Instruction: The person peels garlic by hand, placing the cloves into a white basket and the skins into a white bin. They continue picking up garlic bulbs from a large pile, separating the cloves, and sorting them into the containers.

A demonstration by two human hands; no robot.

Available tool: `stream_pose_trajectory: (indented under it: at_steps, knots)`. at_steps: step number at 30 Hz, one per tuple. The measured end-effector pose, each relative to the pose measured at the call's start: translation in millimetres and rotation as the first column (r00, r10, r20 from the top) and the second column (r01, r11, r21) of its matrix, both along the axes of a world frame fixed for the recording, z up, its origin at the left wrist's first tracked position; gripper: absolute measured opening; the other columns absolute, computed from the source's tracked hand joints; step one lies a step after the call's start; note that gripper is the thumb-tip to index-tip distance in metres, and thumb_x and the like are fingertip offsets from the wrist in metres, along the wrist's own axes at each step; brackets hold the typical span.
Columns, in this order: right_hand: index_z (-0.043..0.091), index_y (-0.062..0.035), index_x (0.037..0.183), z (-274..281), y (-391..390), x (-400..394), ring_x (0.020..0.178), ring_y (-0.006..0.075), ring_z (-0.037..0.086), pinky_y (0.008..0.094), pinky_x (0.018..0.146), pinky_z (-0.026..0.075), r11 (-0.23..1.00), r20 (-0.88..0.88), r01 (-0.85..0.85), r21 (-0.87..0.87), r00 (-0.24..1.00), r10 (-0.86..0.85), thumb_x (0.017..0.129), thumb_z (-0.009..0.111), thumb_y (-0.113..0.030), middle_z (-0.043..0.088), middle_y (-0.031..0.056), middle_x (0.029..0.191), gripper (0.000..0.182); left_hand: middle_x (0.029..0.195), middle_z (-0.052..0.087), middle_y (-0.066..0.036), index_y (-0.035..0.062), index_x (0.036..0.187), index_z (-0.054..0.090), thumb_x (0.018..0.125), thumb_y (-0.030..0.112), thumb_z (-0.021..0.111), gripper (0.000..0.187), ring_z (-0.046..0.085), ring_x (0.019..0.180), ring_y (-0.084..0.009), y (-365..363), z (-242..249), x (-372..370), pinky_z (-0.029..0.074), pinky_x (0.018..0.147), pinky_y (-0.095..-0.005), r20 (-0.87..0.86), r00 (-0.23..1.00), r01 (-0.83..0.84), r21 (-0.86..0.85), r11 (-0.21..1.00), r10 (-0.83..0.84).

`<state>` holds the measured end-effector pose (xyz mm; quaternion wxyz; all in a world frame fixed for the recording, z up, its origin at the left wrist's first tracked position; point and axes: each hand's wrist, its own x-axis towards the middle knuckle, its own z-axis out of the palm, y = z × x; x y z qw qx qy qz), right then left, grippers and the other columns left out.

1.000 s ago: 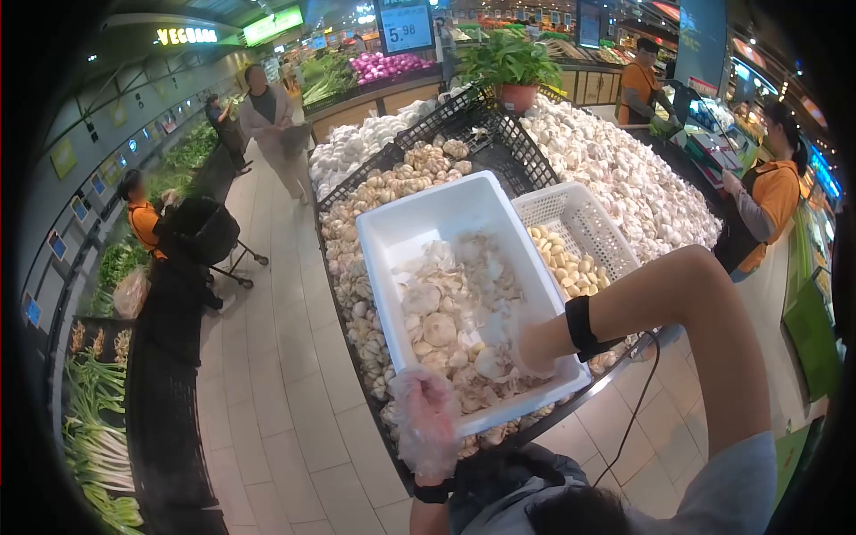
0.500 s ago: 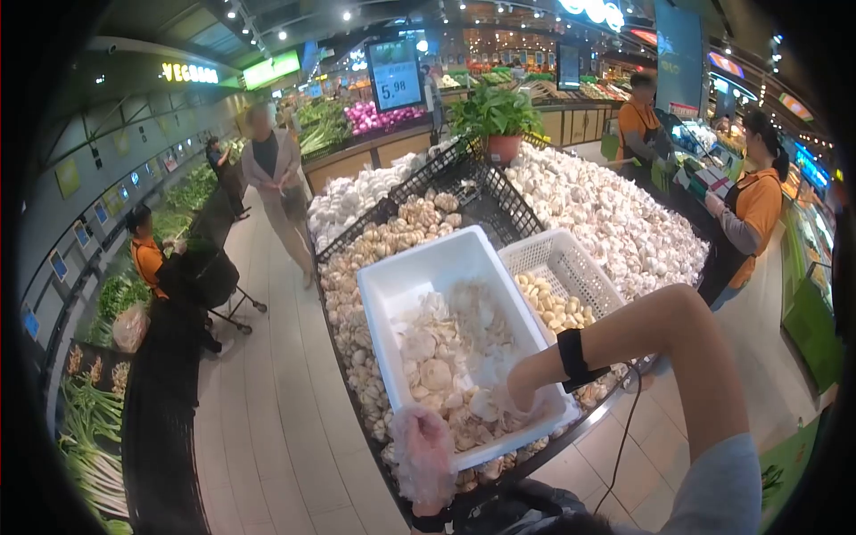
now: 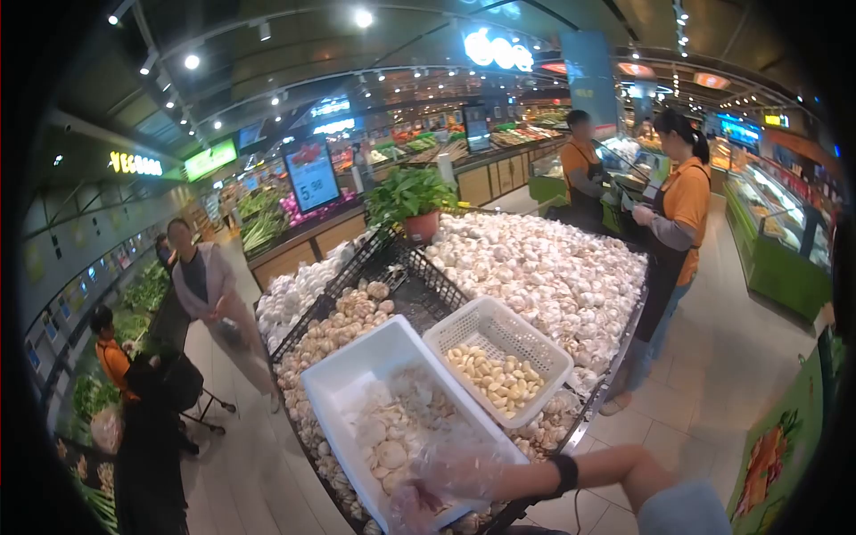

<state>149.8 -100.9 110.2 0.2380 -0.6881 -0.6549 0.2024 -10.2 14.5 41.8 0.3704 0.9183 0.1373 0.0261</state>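
Garlic bulbs (image 3: 389, 455) in white tub (image 3: 348, 367), beside right hand (image 3: 459, 468) and left hand (image 3: 415, 506), fingers' grip unclear

The right arm (image 3: 624, 465) reaches in from the near right, bent at the elbow, its forearm running left past a dark wristband (image 3: 565, 475) to the right hand (image 3: 459, 470) in clear plastic. The left hand (image 3: 414, 508), also in clear plastic, lies just nearer and left, close against it; the fingers of both are too blurred to make out.
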Motion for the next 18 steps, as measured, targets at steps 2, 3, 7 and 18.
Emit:
stream_pose_trajectory:
  at_steps: [2,3,7,18]
  knots:
    - [0.058,0.0016,0.084,-8.0,-5.8,-13.0,0.077,0.0286,0.064,0.0386,0.065,0.049,0.988,0.203,0.031,0.150,0.977,-0.061,0.081,0.055,-0.012,0.061,0.0133,0.079,0.014,0.113,0.054,-0.017,-0.0002,0.122,0.050,0.077,0.025,0.072,0.056,0.052,0.108,-0.0323,-14.1,26.0,-1.4,0.040,0.094,-0.0394,0.088,0.996,-0.005,0.041,0.999,0.001]
    - [0.058,0.0014,0.074,-20.2,-5.9,-21.5,0.078,0.0278,0.063,0.0374,0.066,0.048,0.958,0.391,0.018,0.286,0.911,-0.133,0.080,0.054,-0.009,0.060,0.0157,0.075,0.013,0.112,0.054,-0.017,-0.0003,0.121,0.050,0.077,0.026,0.073,0.056,0.052,0.107,-0.0324,-23.7,36.2,-1.2,0.041,0.094,-0.0391,0.179,0.984,-0.028,0.068,0.997,0.016]
    - [0.061,-0.0019,0.083,-43.2,-6.1,-35.8,0.074,0.0263,0.060,0.0370,0.069,0.047,0.871,0.249,0.113,0.478,0.933,-0.258,0.079,0.057,-0.016,0.058,0.0135,0.079,0.015,0.110,0.053,-0.016,-0.0004,0.119,0.051,0.076,0.028,0.073,0.056,0.052,0.104,-0.0329,-52.3,54.8,0.8,0.042,0.092,-0.0381,0.525,0.848,-0.160,0.134,0.978,0.067]
    - [0.059,-0.0008,0.092,-83.8,-1.6,-50.7,0.052,0.0240,0.054,0.0382,0.046,0.044,0.843,0.424,0.117,0.525,0.823,-0.378,0.085,0.053,-0.037,0.053,0.0115,0.068,0.037,0.118,0.053,-0.018,-0.0010,0.129,0.046,0.076,0.045,0.073,0.076,0.047,0.113,-0.0358,-37.2,26.2,-5.4,0.034,0.102,-0.0434,0.284,0.943,-0.127,-0.176,0.976,0.174]
